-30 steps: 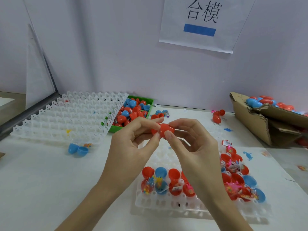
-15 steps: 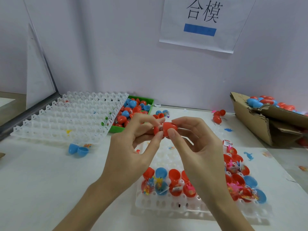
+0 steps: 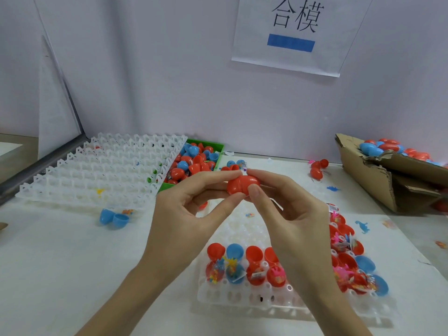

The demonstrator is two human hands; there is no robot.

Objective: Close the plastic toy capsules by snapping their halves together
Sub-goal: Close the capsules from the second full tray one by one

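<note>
A red capsule point(image 3: 241, 185) sits between both hands above the table, its two halves joined with a seam in the middle. My left hand point(image 3: 191, 214) pinches its left half with thumb and fingers. My right hand point(image 3: 288, 214) pinches its right half. Below them a white grid tray point(image 3: 242, 299) holds several open red and blue capsule halves point(image 3: 234, 263) with small toys inside.
An empty white grid tray point(image 3: 97, 175) lies at the left, a green bin point(image 3: 218, 145) of capsule halves behind it. A torn cardboard box point(image 3: 371, 180) with closed capsules stands at the right. An open blue capsule point(image 3: 112, 218) and loose red capsules point(image 3: 317, 169) lie on the table.
The two red halves have come together into one joined capsule. Both hands stay in nearly the same place, the fingers shifting slightly.
</note>
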